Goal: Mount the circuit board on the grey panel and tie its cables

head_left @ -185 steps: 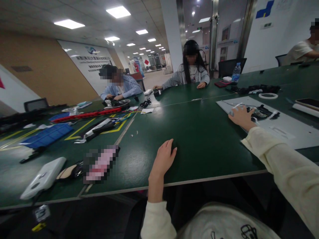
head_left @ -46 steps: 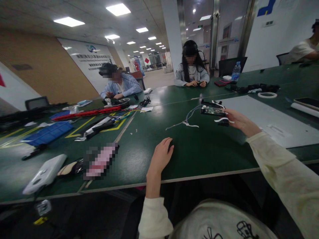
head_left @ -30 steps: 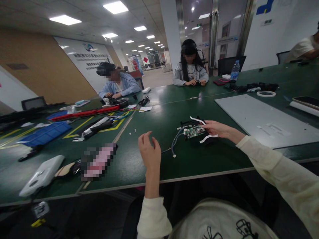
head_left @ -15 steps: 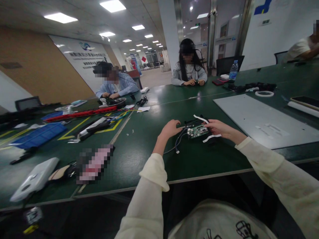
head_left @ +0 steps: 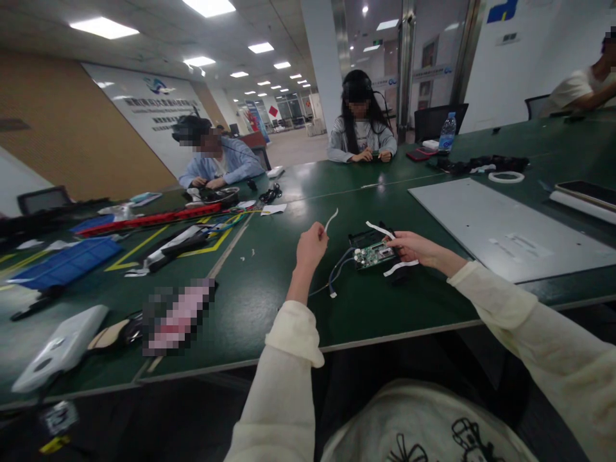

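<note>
My left hand [head_left: 312, 249] is closed in a pinch on a thin white strip [head_left: 332, 219], whose free end curves upward. It is apart from the circuit board, to the left of it. My right hand [head_left: 414, 247] grips the right end of the green circuit board [head_left: 374, 255], which sits in a black frame just over the table. Two more white strips stick out there, an upper strip [head_left: 379, 230] and a lower strip [head_left: 401, 267]. Grey cables [head_left: 333, 273] run from the board's left side down to a small white plug.
A light grey panel [head_left: 500, 224] lies to the right on the green table [head_left: 289, 289]. On the left are a blue tray [head_left: 67, 263], a white device [head_left: 62, 346] and a pink pouch [head_left: 180, 317]. Two people sit across the table; a water bottle [head_left: 447, 133] stands at the far side.
My left hand has moved left, away from the board, and now holds a white strip in a pinch. My right hand still grips the board. The view has shifted slightly.
</note>
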`<state>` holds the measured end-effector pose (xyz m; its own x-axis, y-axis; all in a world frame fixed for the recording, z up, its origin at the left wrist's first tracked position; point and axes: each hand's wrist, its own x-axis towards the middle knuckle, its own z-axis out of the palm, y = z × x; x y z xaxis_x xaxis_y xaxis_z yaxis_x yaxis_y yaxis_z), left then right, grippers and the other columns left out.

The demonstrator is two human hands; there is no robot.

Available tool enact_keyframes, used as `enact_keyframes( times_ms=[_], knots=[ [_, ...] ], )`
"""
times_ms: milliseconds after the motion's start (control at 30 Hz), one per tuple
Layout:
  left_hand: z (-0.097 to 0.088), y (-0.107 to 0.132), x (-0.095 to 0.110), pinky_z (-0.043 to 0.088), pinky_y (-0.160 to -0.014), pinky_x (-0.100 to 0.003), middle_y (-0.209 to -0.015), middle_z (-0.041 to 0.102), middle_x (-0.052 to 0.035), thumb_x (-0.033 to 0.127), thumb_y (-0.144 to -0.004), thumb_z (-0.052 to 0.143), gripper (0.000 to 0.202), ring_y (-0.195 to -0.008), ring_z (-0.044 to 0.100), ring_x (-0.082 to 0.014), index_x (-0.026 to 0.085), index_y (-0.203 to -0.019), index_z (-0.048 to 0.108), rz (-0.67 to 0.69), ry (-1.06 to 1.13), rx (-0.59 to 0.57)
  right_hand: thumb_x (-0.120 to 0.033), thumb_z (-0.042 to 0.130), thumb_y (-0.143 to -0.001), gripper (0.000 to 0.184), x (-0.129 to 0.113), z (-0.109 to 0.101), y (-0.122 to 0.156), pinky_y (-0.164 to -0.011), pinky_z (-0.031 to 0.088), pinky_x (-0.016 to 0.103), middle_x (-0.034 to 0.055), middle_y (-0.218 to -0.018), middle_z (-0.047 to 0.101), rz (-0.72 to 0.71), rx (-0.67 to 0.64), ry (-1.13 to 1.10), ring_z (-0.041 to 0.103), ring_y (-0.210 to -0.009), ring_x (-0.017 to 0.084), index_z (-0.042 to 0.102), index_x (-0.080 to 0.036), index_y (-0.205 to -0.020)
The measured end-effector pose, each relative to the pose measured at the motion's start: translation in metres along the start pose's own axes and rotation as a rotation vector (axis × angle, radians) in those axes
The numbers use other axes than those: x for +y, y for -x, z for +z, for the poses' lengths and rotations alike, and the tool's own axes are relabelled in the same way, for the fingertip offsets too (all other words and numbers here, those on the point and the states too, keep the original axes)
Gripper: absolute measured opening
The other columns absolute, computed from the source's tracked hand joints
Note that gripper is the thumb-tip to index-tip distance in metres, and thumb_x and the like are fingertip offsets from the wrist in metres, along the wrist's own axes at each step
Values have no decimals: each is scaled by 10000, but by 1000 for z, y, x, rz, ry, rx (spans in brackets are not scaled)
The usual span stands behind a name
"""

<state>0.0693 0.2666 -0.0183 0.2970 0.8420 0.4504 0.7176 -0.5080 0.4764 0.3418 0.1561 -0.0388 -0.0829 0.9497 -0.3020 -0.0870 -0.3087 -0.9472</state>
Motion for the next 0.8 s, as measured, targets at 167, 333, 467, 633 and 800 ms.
enact_keyframes(
  times_ms=[167,333,467,633,800],
  knots=[
    [-3,3,18,483,-623,-251,-927,719,-29,293,-890,510,183,-589,643,-125,207,-975,646,121,251,-24,-238,705,-799,245,0,-1,1,-616,534,231,47,-956,683,-8,-1,-35,645,-743,132,628,-203,-1029],
    [7,4,26,464,-503,-221,-879,721,-50,341,-846,552,243,-650,679,-153,169,-935,697,111,466,-148,-212,689,-809,243,2,-5,-4,-638,533,228,58,-961,686,-7,-2,-101,651,-765,135,630,-183,-1043],
    [11,4,26,561,-657,-290,-1113,701,-112,317,-791,610,231,-894,696,-213,150,-909,717,103,618,-179,-195,687,-802,229,1,-4,-4,-611,514,213,52,-922,687,4,1,-116,641,-725,125,630,-182,-1023],
    [12,3,25,556,-837,-365,-1194,672,-152,282,-764,641,201,-1134,622,-282,133,-864,732,43,659,-145,-196,687,-800,206,-1,-1,1,-610,514,218,43,-909,688,4,-5,-116,641,-718,124,633,-188,-998],
    [11,4,23,583,-727,-353,-1234,647,-155,320,-781,635,235,-857,706,-212,123,-887,705,-21,759,-171,-201,690,-802,203,0,-2,0,-600,520,210,49,-900,691,-6,-9,-104,643,-716,124,628,-189,-995]
  ],
)
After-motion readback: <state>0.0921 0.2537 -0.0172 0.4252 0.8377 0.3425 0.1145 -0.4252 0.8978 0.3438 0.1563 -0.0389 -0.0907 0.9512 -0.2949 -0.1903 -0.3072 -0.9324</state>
